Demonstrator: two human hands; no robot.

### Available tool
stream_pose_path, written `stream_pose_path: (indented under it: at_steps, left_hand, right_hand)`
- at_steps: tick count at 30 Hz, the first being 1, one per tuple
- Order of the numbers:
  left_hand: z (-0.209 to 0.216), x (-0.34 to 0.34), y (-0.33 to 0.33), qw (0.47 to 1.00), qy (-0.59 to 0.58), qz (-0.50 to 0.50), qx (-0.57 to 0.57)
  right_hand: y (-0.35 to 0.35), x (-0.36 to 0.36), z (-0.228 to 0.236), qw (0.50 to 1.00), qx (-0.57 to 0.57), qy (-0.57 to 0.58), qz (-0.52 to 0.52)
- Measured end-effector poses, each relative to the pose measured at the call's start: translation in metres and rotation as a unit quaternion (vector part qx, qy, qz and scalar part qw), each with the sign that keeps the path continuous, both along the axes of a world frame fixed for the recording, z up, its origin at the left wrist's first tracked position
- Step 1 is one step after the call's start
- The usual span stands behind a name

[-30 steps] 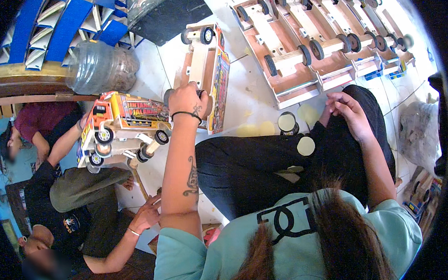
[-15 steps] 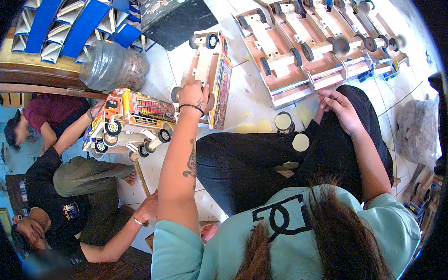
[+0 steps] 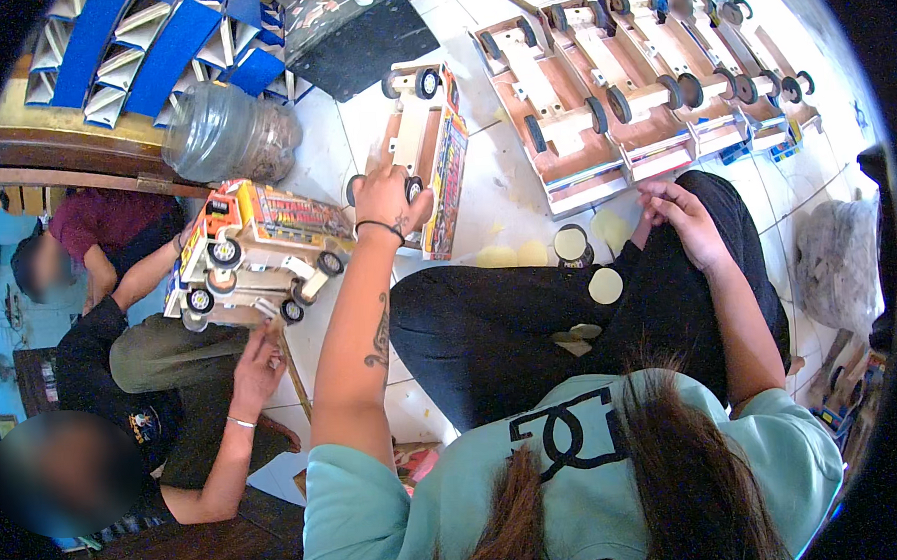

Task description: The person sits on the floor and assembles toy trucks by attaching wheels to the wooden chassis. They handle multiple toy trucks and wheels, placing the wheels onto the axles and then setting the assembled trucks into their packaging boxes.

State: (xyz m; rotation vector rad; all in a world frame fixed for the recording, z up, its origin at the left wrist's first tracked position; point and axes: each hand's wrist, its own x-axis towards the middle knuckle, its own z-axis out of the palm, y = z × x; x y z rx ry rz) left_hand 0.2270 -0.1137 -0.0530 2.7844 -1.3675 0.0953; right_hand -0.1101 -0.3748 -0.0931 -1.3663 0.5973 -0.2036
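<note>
My left hand [image 3: 390, 194] is closed around the near end of a wooden toy truck [image 3: 449, 170] that lies wheels-up on the floor. Its fingers are at the rear axle, beside a black wheel; the palm hides part of the chassis. Bright printed panels cover the truck's side. My right hand [image 3: 684, 220] rests by my bent knee, fingers loosely extended and holding nothing visible. Round pale-yellow discs [image 3: 605, 285] lie on my trousers, and a stack of similar discs [image 3: 570, 243] stands on the floor between my hands.
Several upturned toy trucks [image 3: 601, 93] stand in a row at the far right. A co-worker at left holds another toy truck [image 3: 267, 238], one hand [image 3: 260, 366] near its underside. A clear plastic jar [image 3: 224, 135], blue-and-white pieces [image 3: 138, 53] and a dark box [image 3: 363, 38] are behind.
The co-worker's lower hand has risen to the underside of their truck, which has tilted slightly. My left hand has shifted a little at the wheel; my right hand stays put.
</note>
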Motion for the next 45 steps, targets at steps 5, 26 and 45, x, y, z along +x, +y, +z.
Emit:
stream_pose_path:
  at_steps: [5,26,45]
  left_hand:
    - [0.001,0.007,0.007,0.996,0.058,0.026,0.066]
    - [0.030,0.118,-0.048,0.926,0.154,0.180,0.293]
    - [-0.047,0.034,0.030,0.972,0.003,0.156,0.174]
  right_hand:
    - [-0.001,-0.003,-0.009,1.000,0.002,0.007,0.005]
    - [-0.003,0.001,-0.011,0.999,-0.019,0.007,0.029]
    - [0.018,0.012,-0.016,0.880,-0.415,0.085,0.213]
